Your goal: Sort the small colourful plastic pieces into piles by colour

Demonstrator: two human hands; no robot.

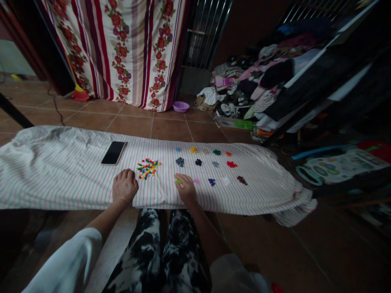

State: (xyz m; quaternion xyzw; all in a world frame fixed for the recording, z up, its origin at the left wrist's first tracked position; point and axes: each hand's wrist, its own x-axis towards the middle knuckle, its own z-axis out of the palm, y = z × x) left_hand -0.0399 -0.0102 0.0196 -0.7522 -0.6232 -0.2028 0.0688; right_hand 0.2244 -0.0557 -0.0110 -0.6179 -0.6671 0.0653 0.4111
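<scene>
My left hand (pixel 125 186) rests on the striped cloth, fingers curled under and nothing visible in them. Just right of it lies a mixed pile of small coloured pieces (pixel 147 168), in red, yellow, green, orange and white. My right hand (pixel 187 189) is closed over small lime-green pieces (pixel 179 182) that show at its fingertips; how many it grips is hidden. Sorted heaps lie to the right, among them pink pieces (pixel 196 181), purple pieces (pixel 211 182), dark grey pieces (pixel 180 162), black pieces (pixel 198 162), yellow pieces (pixel 193 150) and red pieces (pixel 231 164).
A phone (pixel 113 153) lies at the left on the striped cloth (pixel 70 171), which covers a long, narrow surface. Beyond are a floral curtain (pixel 122 53), a purple basin (pixel 181 106), a red broom (pixel 80 95) and a clothes heap (pixel 244 83).
</scene>
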